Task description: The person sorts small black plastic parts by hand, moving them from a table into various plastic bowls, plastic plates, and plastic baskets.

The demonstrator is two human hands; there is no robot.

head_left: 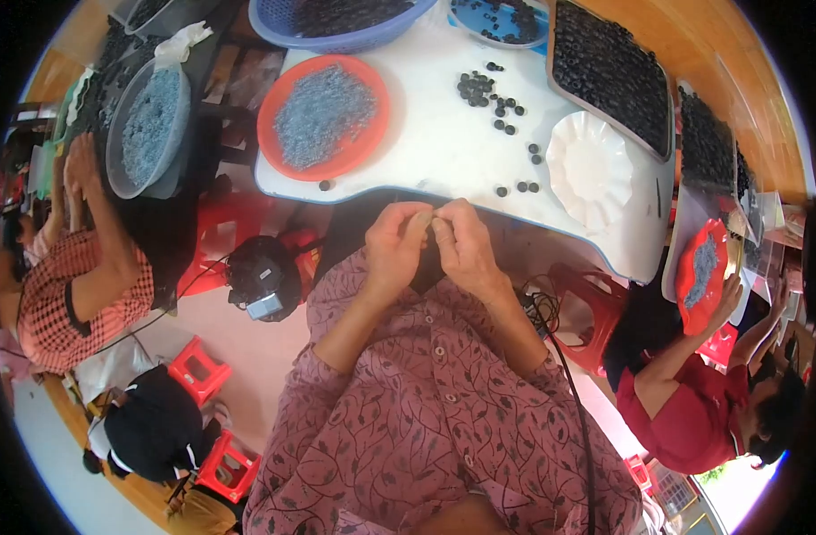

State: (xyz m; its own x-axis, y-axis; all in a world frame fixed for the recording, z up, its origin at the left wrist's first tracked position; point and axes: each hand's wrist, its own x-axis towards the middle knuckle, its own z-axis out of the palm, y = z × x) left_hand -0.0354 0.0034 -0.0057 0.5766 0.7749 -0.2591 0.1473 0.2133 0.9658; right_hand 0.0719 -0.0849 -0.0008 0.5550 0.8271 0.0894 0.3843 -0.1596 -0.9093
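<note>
My left hand (397, 242) and my right hand (464, 247) meet fingertip to fingertip just off the near edge of the white table (408, 107). Both are closed in a pinch, and whatever sits between the fingers is too small or hidden to name. Beyond my left hand lies an orange-red plate (379, 125) heaped with small clear bluish pieces (323, 116). Several small round black parts (476, 88) are scattered on the table past my right hand. A white scalloped dish (589, 165) stands to their right.
A blue basket (337, 41) of black parts and a blue-and-white bowl (502, 22) stand at the back. A tray (609, 71) full of black parts fills the far right. Co-workers sit on both sides. A black bag (263, 276) and red stools (198, 370) are below.
</note>
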